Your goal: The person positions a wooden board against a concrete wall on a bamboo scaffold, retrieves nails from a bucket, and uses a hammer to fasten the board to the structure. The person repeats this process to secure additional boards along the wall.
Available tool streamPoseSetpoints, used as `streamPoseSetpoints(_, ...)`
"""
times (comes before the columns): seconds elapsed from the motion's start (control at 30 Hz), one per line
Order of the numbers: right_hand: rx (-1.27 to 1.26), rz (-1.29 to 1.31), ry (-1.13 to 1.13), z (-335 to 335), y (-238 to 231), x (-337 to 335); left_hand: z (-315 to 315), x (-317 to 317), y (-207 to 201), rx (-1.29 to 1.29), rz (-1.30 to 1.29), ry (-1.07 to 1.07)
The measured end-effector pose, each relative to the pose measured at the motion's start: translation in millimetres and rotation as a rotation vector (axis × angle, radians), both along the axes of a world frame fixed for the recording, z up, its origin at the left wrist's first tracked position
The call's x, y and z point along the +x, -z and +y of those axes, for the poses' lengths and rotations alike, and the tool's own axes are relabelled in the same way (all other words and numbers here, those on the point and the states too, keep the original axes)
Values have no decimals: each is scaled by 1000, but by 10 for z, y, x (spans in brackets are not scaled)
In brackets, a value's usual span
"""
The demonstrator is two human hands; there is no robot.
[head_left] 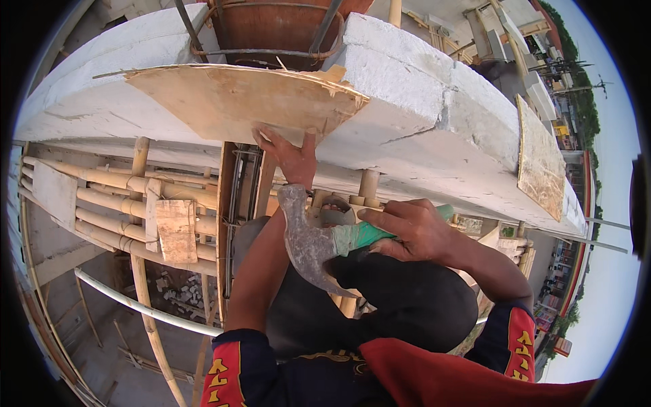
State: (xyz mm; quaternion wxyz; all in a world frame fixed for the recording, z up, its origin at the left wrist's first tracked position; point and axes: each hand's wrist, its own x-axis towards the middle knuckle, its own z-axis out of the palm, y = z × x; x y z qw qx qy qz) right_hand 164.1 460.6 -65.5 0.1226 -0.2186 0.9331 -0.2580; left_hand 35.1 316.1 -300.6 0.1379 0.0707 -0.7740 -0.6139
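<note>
My right hand (413,230) is wrapped round the green handle of a claw hammer (305,237). Its grey, worn steel head hangs in front of my left forearm, with the curved claw pointing down toward my lap. My left hand (288,154) reaches forward with spread fingers, pressing against the lower edge of a thin plywood sheet (237,102). The sheet leans on the face of a pale block wall (400,115), and its upper edge is splintered. Whether a nail sits at my left fingertips cannot be made out.
Reinforcing bars (319,30) rise behind the wall beside a reddish-brown board (271,27). Bamboo scaffolding (108,197) is at the left, above rubble on a lower floor. Another plywood piece (540,159) rests against the wall at the right. A drop to a street opens at far right.
</note>
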Motion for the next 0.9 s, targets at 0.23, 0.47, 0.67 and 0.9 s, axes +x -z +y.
streamPoseSetpoints(0.23, 28, -10, -156, 13, -15, -29, -19, 12, -39, 13, -70, 24)
streamPoseSetpoints(0.47, 57, 114, 56, 105, 11, -114, 23, -47, 29, -33, -39, -9)
streamPoseSetpoints(0.67, 181, 119, -33, 137, 82, -44, 6, -19, 69, 30, 29, -6)
streamPoseSetpoints(0.9, 60, 128, -153, 76, 81, -38, 27, 2, 20, 35, 29, -6)
